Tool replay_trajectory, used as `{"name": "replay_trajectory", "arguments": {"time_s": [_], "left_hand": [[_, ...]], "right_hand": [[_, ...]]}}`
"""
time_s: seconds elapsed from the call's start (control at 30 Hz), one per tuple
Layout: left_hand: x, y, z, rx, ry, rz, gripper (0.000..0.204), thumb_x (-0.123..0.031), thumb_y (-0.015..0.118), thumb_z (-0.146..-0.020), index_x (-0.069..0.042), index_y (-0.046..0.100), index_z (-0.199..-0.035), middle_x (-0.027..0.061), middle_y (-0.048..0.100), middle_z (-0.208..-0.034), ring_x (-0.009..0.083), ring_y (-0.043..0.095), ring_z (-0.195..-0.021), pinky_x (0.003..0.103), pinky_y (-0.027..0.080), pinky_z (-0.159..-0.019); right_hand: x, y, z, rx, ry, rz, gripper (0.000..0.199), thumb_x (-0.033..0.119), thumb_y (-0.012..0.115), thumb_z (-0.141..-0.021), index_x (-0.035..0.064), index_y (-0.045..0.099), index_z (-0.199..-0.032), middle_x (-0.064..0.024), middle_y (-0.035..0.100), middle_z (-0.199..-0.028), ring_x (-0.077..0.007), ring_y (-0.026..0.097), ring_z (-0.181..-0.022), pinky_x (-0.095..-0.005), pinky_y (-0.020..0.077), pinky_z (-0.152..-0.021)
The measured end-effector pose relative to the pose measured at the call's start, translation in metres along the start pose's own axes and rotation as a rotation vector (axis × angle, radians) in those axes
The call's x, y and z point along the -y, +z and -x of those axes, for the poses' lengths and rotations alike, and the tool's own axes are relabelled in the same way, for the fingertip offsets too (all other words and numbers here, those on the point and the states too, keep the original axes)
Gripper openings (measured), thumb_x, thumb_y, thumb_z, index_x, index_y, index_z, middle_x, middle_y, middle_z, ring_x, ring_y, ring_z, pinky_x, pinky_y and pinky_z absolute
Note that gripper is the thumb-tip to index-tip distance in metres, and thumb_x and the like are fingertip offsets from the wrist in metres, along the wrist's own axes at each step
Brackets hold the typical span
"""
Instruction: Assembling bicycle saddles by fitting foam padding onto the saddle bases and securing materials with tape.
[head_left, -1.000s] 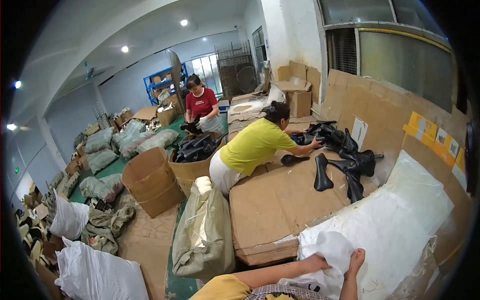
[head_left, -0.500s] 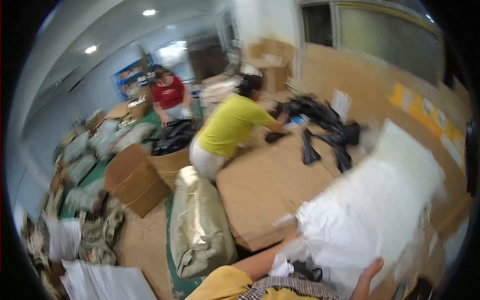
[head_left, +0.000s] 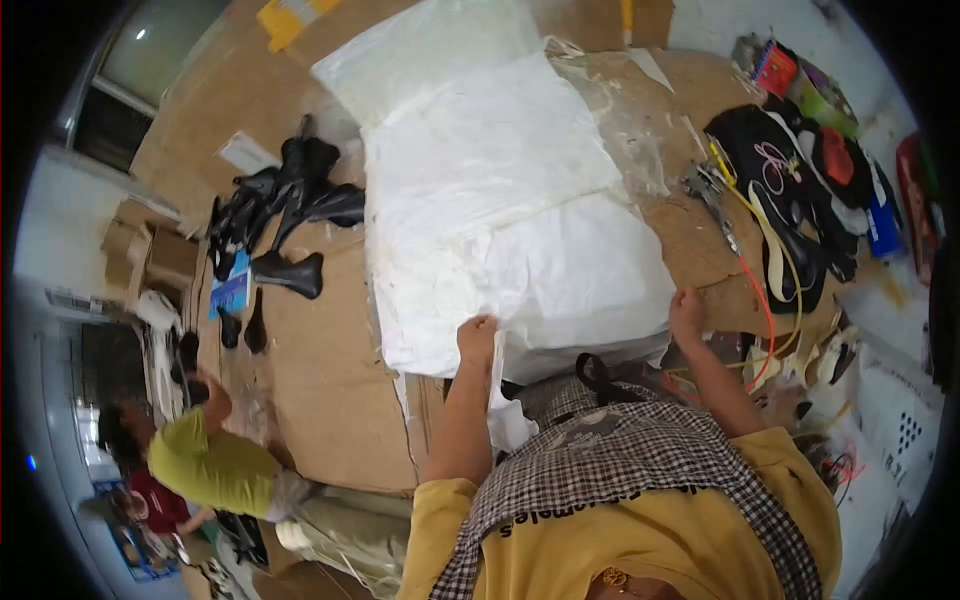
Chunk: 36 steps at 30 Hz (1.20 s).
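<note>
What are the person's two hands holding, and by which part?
Both hands grip the stack of large white bags by its near edge: the left hand at the near left corner, the right hand at the near right corner.

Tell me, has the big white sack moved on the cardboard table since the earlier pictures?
Yes. The white sack was held up off the cardboard table; it now lies flat there, both hands at its near edge.

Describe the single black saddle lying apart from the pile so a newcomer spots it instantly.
Start at the big white sack both hands hold on the cardboard-covered table. Left of it sits a heap of black saddles. The lone saddle lies just below, flat, beside a blue card.
</note>
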<state>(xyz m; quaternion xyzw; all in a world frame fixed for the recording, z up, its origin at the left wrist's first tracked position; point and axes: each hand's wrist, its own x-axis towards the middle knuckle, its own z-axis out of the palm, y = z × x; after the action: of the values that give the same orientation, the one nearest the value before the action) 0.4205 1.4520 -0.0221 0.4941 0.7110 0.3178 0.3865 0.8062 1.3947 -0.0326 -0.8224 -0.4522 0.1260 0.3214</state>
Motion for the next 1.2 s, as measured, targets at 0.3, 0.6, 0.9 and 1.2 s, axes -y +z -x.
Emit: {"name": "replay_trajectory", "arguments": {"time_s": [0.3,0.6,0.9,1.2], "left_hand": [[0.072,-0.026,0.005,0.044,-0.090,-0.144,0.027,-0.019,0.062,-0.075,0.005,0.065,-0.085,0.0105,0.063,-0.066,0.0146,0.057,-0.059,0.027,0.046,-0.058],[0.036,-0.070,-0.001,0.346,-0.396,0.120,0.029,-0.015,0.059,-0.081,0.004,0.059,-0.103,0.0096,0.063,-0.087,0.0153,0.058,-0.075,0.025,0.046,-0.068],[-0.045,-0.018,-0.080,0.223,-0.370,0.007,0.026,-0.022,0.067,-0.075,0.002,0.062,-0.084,0.0037,0.058,-0.073,0.0111,0.050,-0.066,0.025,0.041,-0.062],[-0.021,-0.006,-0.108,-0.075,-0.086,0.004,0.012,-0.009,0.061,-0.075,0.002,0.058,-0.073,0.0046,0.058,-0.066,0.0128,0.051,-0.060,0.026,0.042,-0.056]], "right_hand": [[0.095,-0.045,-0.055,0.553,0.091,0.194,0.032,0.029,0.061,-0.072,0.0019,0.059,-0.088,-0.0206,0.061,-0.085,-0.0371,0.059,-0.078,-0.0445,0.0463,-0.069],[0.093,0.081,-0.146,0.527,-0.430,-0.223,0.037,0.034,0.056,-0.080,0.0093,0.058,-0.108,-0.0166,0.060,-0.100,-0.0319,0.053,-0.097,-0.0381,0.0407,-0.086],[0.135,0.048,-0.173,1.007,-0.559,-0.086,0.024,0.018,0.061,-0.072,0.0059,0.061,-0.093,-0.0129,0.062,-0.085,-0.0240,0.059,-0.080,-0.0337,0.0455,-0.069],[0.126,0.084,-0.199,0.599,-0.595,0.068,0.012,0.016,0.061,-0.073,0.0076,0.056,-0.079,-0.0104,0.058,-0.076,-0.0298,0.056,-0.073,-0.0384,0.0438,-0.064]]}}
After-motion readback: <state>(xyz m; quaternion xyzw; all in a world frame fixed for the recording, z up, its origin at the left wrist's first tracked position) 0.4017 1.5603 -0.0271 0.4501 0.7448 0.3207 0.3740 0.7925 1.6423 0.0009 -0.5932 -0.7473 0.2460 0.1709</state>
